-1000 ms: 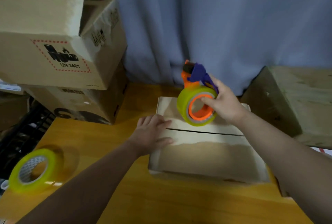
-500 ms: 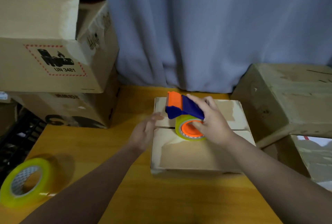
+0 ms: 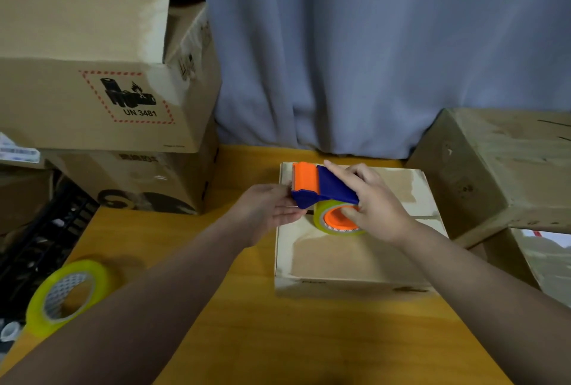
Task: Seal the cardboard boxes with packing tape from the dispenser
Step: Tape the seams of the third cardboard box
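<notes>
A small closed cardboard box lies on the yellow table, its flap seam running left to right. Over the seam is the orange and blue tape dispenser with its yellow-green roll resting on the box top. My right hand grips the dispenser, fingers over the blue cover and thumb by the orange hub. My left hand is at the box's left edge, thumb and fingers pinching the dispenser's front end. The tape end itself is not visible.
A spare yellow tape roll lies at the table's left front. Two large boxes are stacked at back left, beside a black crate. Another large box stands close on the right. A blue curtain hangs behind.
My right hand brought the dispenser down from the air onto the box top. My left hand lifted off the box flap and moved up to the dispenser's front end.
</notes>
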A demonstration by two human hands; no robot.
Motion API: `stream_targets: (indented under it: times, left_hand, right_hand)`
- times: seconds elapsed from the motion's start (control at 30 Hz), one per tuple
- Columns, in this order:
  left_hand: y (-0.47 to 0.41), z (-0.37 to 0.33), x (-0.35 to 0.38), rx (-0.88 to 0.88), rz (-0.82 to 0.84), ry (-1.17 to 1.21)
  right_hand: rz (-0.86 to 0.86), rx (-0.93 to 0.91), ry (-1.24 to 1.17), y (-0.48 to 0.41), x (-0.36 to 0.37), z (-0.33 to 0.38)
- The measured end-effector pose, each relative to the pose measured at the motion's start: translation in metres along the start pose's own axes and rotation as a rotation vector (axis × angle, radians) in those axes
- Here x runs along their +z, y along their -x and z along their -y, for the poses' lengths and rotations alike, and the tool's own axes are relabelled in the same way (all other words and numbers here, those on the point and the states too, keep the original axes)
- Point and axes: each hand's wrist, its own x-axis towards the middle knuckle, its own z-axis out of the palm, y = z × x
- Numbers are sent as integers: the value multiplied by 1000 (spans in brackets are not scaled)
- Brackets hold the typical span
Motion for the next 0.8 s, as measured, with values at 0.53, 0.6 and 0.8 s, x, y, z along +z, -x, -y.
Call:
stream_targets:
  times: [0.53, 0.6, 0.8]
  left_hand:
    - [7, -24, -54, 193, -295, -501]
    - [6, -17, -76, 166, -346, -444]
    - [-2, 17, -74, 92, -406, -402]
  right_hand:
    - [172, -42, 380, -27, -51, 19]
    - [208, -40, 595, -25, -70, 5]
    - [308, -19, 707, -15, -61, -5]
